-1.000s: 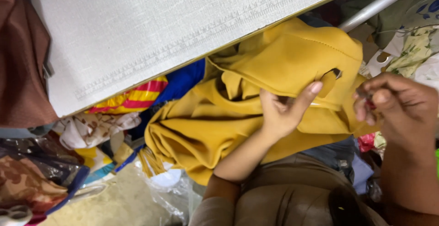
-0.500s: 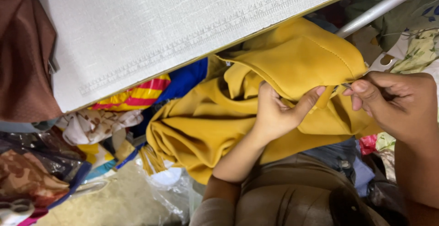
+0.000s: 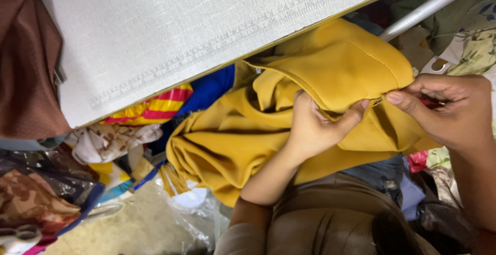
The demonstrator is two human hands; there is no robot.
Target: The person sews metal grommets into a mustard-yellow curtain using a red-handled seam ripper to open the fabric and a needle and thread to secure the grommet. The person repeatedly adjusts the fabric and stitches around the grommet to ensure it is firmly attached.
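Note:
A mustard yellow garment [image 3: 341, 64] lies bunched in my lap below the edge of a white table [image 3: 196, 33]. My left hand [image 3: 315, 128] pinches a folded seam of the yellow cloth between thumb and fingers. My right hand [image 3: 449, 108] grips the same seam just to the right, thumb pressed at a small dark metal piece at the fold. The two thumbs nearly touch. A stitched line runs across the top of the garment.
A brown cloth [image 3: 28, 64] hangs at the left. Striped red and yellow fabric [image 3: 155, 105] and blue cloth [image 3: 209, 90] lie under the table edge. Plastic bags and patterned fabrics [image 3: 36, 203] pile at the lower left. A metal bar [image 3: 434, 4] crosses the upper right.
My right hand has moved left to meet my left hand at the seam. Both now pinch the yellow cloth close together; the left hand closed from a spread grip.

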